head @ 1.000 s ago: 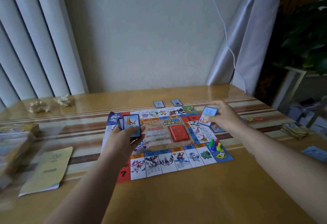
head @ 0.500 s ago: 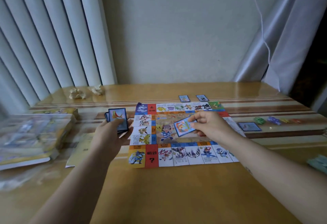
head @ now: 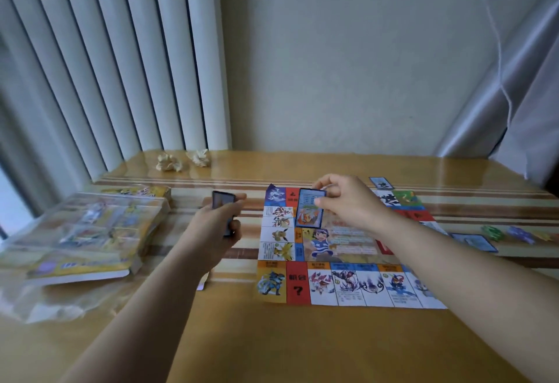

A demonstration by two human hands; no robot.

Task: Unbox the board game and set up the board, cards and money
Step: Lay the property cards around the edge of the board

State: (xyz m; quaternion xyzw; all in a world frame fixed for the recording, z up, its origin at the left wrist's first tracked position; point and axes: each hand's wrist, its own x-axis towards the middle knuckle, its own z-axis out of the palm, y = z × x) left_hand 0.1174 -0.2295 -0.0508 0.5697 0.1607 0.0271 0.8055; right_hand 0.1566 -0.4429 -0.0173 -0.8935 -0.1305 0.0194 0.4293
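Head view shows the left hand (head: 216, 225) just left of the board (head: 298, 284), its fingers curled round a small deck of cards (head: 223, 201). The right hand (head: 341, 201), apart from it, hovers over the far left part of the board and pinches a single card (head: 310, 211) by its top edge, so the card hangs upright, face toward the camera.

The board lies flat on the table (head: 272, 346), with one dealt card (head: 381, 183) beyond its far edge and another (head: 475, 242) off its right side, beside some small coloured pieces (head: 493, 233). The game box (head: 87, 231) sits well to the left.

The likeliest slip, I judge, is the hanging card. It is pinched only at its top edge, so a loose grip could let it fall onto the printed squares instead of beside the board.

The deck is a second risk. The blur hides how firmly it is held, and cards could fan out and spill if the grip loosens.

The board looks like thin paper, and its far left corner curls up. The right forearm crosses low over it, and brushing it could drag the sheet and knock the card and pieces on the right.

No money is visible here.
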